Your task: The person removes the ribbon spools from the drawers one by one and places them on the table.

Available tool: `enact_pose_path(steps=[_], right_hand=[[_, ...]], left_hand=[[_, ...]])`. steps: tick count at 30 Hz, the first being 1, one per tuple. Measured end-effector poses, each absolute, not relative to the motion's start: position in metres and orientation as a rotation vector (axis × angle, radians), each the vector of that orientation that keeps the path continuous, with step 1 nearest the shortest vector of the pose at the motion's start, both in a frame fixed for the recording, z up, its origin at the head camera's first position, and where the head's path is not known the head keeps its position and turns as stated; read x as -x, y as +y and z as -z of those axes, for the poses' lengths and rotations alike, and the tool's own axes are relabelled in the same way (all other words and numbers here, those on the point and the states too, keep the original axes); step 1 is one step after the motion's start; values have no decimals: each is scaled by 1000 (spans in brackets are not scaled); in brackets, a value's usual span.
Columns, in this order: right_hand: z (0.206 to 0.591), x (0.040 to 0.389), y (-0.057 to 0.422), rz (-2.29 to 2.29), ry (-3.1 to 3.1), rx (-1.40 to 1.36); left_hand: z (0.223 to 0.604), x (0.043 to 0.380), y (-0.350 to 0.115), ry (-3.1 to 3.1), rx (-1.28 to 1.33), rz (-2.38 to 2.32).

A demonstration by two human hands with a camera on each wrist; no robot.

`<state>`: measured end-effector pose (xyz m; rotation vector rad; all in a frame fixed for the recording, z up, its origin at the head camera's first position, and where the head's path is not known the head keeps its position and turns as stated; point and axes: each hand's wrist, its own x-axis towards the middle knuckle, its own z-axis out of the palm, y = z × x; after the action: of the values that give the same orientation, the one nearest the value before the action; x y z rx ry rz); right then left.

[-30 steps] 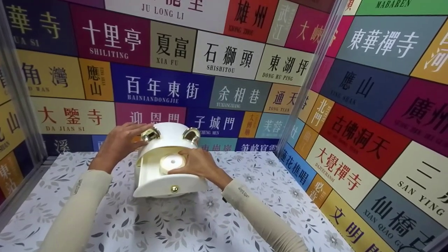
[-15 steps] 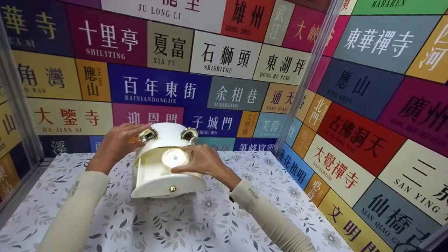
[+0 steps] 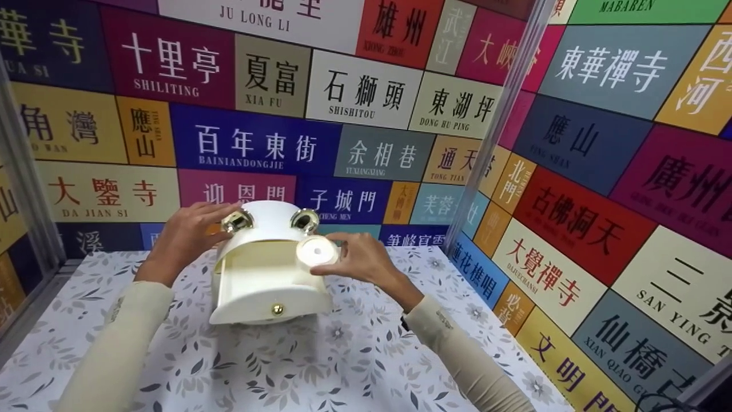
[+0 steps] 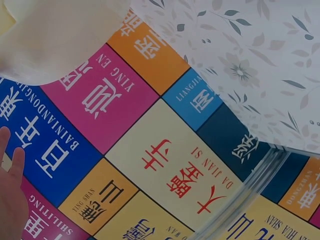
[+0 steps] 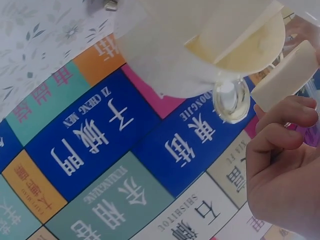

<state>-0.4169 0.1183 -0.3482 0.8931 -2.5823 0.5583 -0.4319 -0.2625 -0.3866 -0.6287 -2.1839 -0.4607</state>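
Note:
A white frog-shaped box point(image 3: 270, 220) with two shiny gold eyes stands on the table, its mouth drawer pulled out. The drawer front point(image 3: 246, 306) carries a gold knob, and the pale interior shows behind it. At the box's left eye, my left hand point(image 3: 186, 234) holds on with thumb below and fingers above. My right hand point(image 3: 369, 257) pinches a thick white disc point(image 3: 316, 252) with a small centre hole, just off the box's right side. Seen from the right wrist, the disc point(image 5: 286, 75) is edge-on beyond the curled fingers point(image 5: 280, 142).
A white leaf-patterned cloth point(image 3: 189, 366) covers the table. Colourful sign panels point(image 3: 366, 91) form the walls behind and to the right, joined by a clear corner strip point(image 3: 503, 114).
My right hand has lifted the disc out of the drawer and moved it rightward past the box's side. The left hand stays at the gold eye.

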Motion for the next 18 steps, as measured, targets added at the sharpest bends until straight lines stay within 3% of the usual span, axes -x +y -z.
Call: enact_pose_path(steps=[9, 18], right_hand=[[366, 432, 158, -608, -2617, -798], [412, 449, 201, -641, -2736, -626]], left_hand=[[386, 430, -263, -2177, 623, 452], [386, 430, -261, -2158, 643, 450]])
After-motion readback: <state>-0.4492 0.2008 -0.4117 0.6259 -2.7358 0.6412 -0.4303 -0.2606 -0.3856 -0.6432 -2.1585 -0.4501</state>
